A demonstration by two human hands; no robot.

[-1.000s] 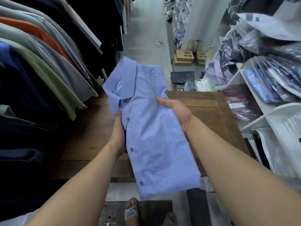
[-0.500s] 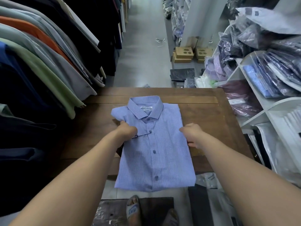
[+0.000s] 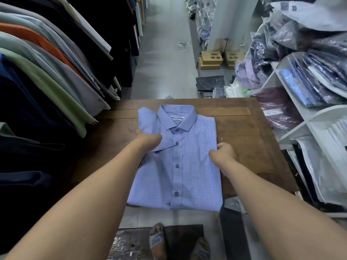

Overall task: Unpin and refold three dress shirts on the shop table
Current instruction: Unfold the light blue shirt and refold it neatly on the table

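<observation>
A light blue dress shirt (image 3: 180, 166) lies folded, front and collar up, on the dark wooden table (image 3: 249, 143), its lower end hanging over the near edge. My left hand (image 3: 148, 140) grips the shirt's left side, where a loose fold of fabric sticks up by the collar. My right hand (image 3: 223, 153) is curled on the shirt's right edge at mid-height, fingers tucked at the fold. A small dark tag or clip shows on the cloth beside my left hand.
Hanging garments (image 3: 47, 72) crowd the left side up to the table. White shelves (image 3: 300, 117) with bagged shirts stand on the right. Cardboard boxes (image 3: 212, 60) and dark packets (image 3: 210, 82) lie on the aisle floor beyond. My sandalled foot (image 3: 156, 241) is below the near edge.
The shirt went from held up in the air to lying flat on the table. Both hands moved from its middle to its side edges, and the left-side fabric has lifted near the collar.
</observation>
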